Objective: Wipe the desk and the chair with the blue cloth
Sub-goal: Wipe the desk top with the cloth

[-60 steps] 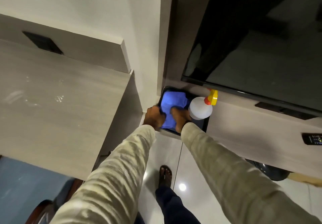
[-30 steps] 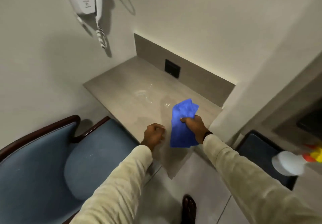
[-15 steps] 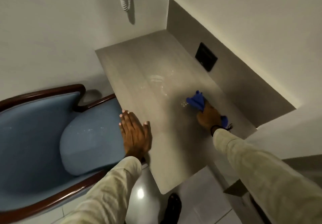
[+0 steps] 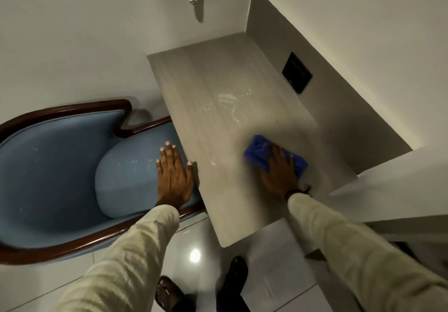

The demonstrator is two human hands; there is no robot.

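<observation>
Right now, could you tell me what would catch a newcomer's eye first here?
The blue cloth, pressed flat under the right hand on the near right part of the grey desk. Next, the blue chair at left, with the left hand spread at the desk's left edge.
</observation>
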